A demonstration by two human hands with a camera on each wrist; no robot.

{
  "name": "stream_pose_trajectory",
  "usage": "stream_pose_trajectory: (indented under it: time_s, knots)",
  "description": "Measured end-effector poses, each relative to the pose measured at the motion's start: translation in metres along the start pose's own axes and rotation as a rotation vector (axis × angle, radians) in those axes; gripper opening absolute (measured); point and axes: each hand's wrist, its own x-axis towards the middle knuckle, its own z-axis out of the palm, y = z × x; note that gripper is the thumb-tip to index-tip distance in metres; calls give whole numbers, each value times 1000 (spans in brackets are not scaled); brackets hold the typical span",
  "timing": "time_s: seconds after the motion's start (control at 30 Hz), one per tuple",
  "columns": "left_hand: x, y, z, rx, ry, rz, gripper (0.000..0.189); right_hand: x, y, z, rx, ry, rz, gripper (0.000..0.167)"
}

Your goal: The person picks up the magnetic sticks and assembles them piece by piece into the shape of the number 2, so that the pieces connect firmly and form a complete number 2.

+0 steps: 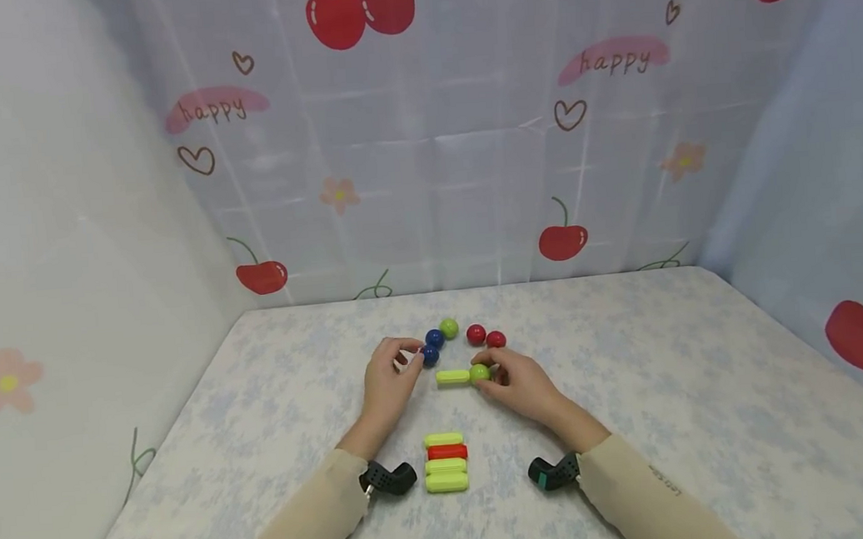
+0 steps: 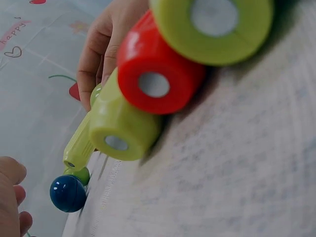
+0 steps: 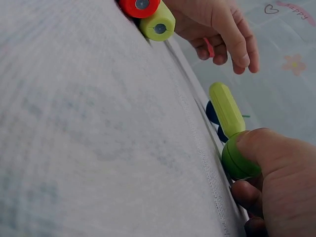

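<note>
My right hand (image 1: 518,384) pinches a green ball (image 1: 479,373) between thumb and fingers. A yellow-green rod (image 1: 452,376) is joined to that ball and points left, toward my other hand. My left hand (image 1: 390,377) is beside a blue ball (image 1: 429,355), its fingers slightly bent. In the left wrist view a gap shows between those fingertips and the blue ball (image 2: 67,193). The right wrist view shows the thumb laid over the green ball (image 3: 239,158), with the rod (image 3: 227,108) sticking up from it.
Behind the hands lie another blue ball (image 1: 435,338), a green ball (image 1: 448,328) and two red balls (image 1: 476,334). Nearer, between the forearms, a red rod (image 1: 448,452) lies in a row with several yellow-green rods (image 1: 447,482); silver discs show on their ends. A printed curtain (image 1: 425,178) stands behind the table.
</note>
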Motion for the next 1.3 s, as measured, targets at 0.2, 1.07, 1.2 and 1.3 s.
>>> stream_pose_trajectory:
  time_s: [0.2, 1.07, 1.2, 1.3]
  knots:
    - [2, -8, 2, 90, -80, -32, 40, 0, 0, 1, 3, -3, 6, 30]
    - [6, -7, 6, 191, -185, -45, 21, 3, 1, -1, -7, 0, 31, 29]
    - [3, -5, 6, 190, -198, -103, 23, 1, 0, 0, 8, -6, 39, 30]
    - [2, -2, 6, 184, -215, -132, 25, 1, -1, -1, 31, 2, 58, 30]
